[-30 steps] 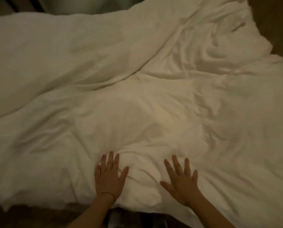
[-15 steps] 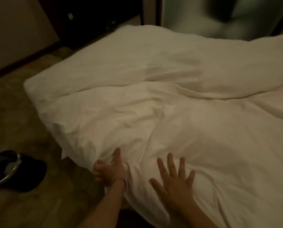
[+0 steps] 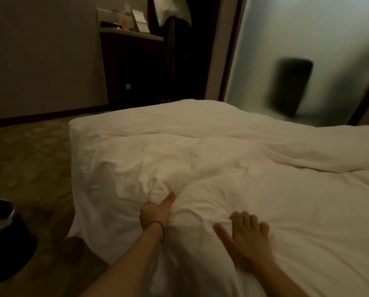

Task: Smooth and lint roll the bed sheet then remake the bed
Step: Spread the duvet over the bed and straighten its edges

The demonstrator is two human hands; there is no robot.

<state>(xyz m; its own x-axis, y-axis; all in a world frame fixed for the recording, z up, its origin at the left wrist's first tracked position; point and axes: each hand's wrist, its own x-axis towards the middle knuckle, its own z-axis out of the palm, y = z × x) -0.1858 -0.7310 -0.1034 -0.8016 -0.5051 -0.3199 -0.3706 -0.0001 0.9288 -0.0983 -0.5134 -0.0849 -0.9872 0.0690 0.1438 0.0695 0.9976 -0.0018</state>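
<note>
At bed's corner, left hand (image 3: 155,213) grips duvet (image 3: 200,168) edge.

Left of the bed (image 3: 136,133) the floor (image 3: 29,159) is open, except a dark bin (image 3: 5,239) near its front corner. Behind the bed stand a cabinet (image 3: 134,69) and a glass wall (image 3: 286,50).

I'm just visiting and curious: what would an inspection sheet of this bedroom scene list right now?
Surface: bed, covered in white bedding.
Job's things: white duvet, rumpled, with folds gathered near the left hand; no lint roller seen.
Clutter: dark round bin on the carpet beside the bed.
Grips: left hand grips a bunch of duvet; right hand rests on it, fingers bent.
Cables: nothing seen.
Surroundings: dark shelf unit by the wall, frosted glass panel beyond the bed.
</note>
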